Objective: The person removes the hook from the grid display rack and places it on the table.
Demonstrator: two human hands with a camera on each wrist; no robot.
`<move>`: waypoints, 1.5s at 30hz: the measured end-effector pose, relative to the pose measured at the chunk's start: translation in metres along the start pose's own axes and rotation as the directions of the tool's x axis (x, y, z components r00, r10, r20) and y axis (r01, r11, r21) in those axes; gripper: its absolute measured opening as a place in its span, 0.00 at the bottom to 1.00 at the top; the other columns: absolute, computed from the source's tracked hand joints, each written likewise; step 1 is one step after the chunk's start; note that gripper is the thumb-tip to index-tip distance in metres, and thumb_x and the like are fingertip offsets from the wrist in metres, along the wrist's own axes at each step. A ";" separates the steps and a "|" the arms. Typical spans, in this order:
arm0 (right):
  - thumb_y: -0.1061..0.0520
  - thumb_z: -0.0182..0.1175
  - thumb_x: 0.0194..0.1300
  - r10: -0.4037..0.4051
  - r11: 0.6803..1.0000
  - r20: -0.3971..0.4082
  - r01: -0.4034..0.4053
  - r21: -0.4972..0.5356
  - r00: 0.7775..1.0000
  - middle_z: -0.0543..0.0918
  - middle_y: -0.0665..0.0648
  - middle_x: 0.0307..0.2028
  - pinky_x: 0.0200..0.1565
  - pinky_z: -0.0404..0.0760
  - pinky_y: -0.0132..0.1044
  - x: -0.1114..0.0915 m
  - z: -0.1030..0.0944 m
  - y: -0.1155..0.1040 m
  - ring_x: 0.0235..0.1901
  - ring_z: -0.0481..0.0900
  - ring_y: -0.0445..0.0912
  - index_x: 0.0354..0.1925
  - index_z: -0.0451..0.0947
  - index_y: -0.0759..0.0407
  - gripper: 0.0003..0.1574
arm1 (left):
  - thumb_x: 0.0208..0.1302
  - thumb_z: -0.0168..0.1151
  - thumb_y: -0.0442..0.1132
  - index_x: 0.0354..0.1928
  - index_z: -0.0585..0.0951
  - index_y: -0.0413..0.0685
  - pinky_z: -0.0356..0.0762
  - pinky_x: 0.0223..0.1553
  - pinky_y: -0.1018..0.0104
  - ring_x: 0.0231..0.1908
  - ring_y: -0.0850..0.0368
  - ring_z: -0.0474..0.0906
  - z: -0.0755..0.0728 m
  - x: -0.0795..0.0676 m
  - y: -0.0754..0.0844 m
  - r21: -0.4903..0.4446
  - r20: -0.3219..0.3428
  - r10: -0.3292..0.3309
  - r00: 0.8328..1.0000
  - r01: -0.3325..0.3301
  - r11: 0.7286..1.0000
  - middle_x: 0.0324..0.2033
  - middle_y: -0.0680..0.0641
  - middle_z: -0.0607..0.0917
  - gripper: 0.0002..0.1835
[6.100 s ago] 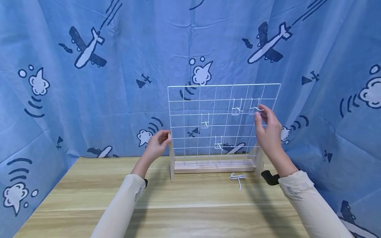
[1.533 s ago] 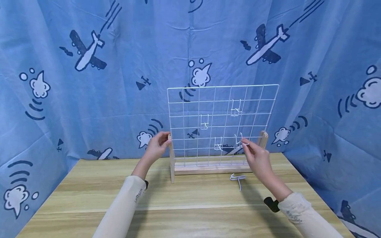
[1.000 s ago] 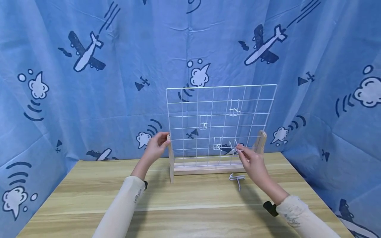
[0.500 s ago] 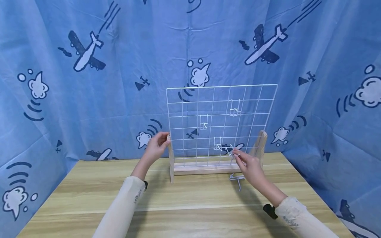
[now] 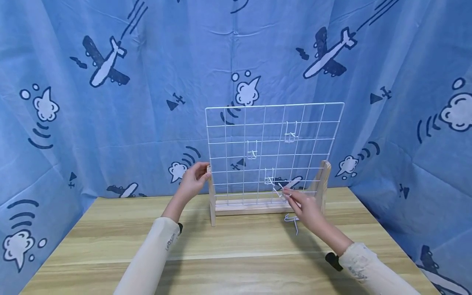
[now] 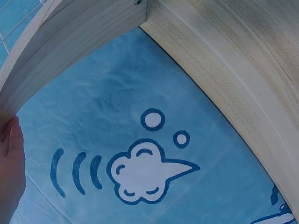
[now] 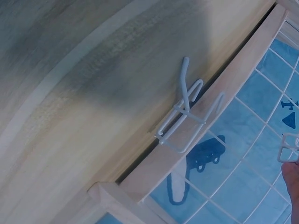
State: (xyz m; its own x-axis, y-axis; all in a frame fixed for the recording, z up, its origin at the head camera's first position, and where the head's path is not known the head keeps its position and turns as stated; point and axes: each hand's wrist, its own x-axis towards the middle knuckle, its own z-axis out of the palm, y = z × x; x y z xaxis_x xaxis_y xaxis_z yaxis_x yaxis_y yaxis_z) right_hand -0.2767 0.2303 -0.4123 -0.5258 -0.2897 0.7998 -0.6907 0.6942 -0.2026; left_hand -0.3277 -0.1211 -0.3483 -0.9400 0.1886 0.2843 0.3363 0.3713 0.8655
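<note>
A blue curtain [image 5: 147, 102] printed with planes and clouds hangs behind a wood-grained counter [image 5: 184, 254], where a white wire grid [image 5: 260, 156] stands in a wooden base [image 5: 254, 209]. The right hand [image 5: 309, 209] pinches a white hook [image 5: 276, 191] between thumb and fingertips, which cover part of it; the right wrist view cuts this hook off at its edge. It sits at the fingertips in front of the grid's lower part, just beside the lowest hung hook [image 5: 269, 179]; whether it touches the wires is hard to tell. Two more hooks hang higher, an upper hook [image 5: 291, 134] and a middle hook [image 5: 252, 153]. The loose hook [image 5: 291, 218] lies on the counter below the right hand, which hides its end in the head view; the right wrist view shows more of it. The left hand [image 5: 194, 180] grips the top of the left post [image 5: 212, 200], some fingers hidden behind it.
</note>
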 end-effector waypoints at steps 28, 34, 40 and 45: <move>0.77 0.61 0.55 -0.113 0.993 0.189 0.104 0.057 0.975 0.82 0.70 0.47 0.43 0.83 0.49 -0.010 0.009 0.000 0.46 0.81 0.63 0.45 0.80 0.72 0.18 | 0.70 0.54 0.31 0.62 0.70 0.36 0.71 0.62 0.56 0.58 0.45 0.72 0.002 0.002 -0.002 -0.010 -0.008 0.020 1.000 -0.020 1.000 0.55 0.36 0.77 0.19; 0.75 0.61 0.58 -0.086 0.996 0.241 0.082 0.024 0.967 0.81 0.69 0.49 0.41 0.84 0.46 -0.013 0.010 -0.002 0.46 0.81 0.62 0.47 0.80 0.71 0.17 | 0.70 0.54 0.31 0.62 0.70 0.36 0.71 0.62 0.55 0.58 0.44 0.72 0.003 0.002 -0.003 -0.008 -0.009 0.022 1.000 -0.023 1.000 0.55 0.36 0.77 0.20; 0.76 0.61 0.56 -0.093 0.996 0.278 0.093 0.013 0.956 0.81 0.70 0.49 0.39 0.85 0.45 -0.013 0.012 -0.003 0.45 0.82 0.62 0.48 0.79 0.72 0.19 | 0.70 0.55 0.31 0.62 0.70 0.36 0.71 0.62 0.57 0.59 0.45 0.72 0.002 0.002 -0.004 -0.003 -0.020 0.017 1.000 -0.017 1.000 0.55 0.37 0.77 0.20; 0.77 0.63 0.53 -0.135 0.990 0.294 0.141 0.002 0.946 0.81 0.72 0.48 0.40 0.84 0.47 -0.014 0.013 -0.005 0.45 0.82 0.63 0.48 0.79 0.73 0.20 | 0.70 0.54 0.32 0.62 0.70 0.37 0.71 0.62 0.57 0.59 0.45 0.72 0.002 0.002 -0.004 -0.008 -0.014 0.012 1.000 -0.012 1.000 0.55 0.37 0.77 0.19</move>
State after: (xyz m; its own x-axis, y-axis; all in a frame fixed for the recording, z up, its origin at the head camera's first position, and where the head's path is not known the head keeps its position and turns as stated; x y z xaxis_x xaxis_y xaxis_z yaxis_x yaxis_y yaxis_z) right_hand -0.2724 0.2222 -0.4295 -0.5502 -0.5614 0.6181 -0.7587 0.6452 -0.0894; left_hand -0.3305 -0.1207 -0.3516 -0.9367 0.1804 0.3002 0.3470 0.3617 0.8653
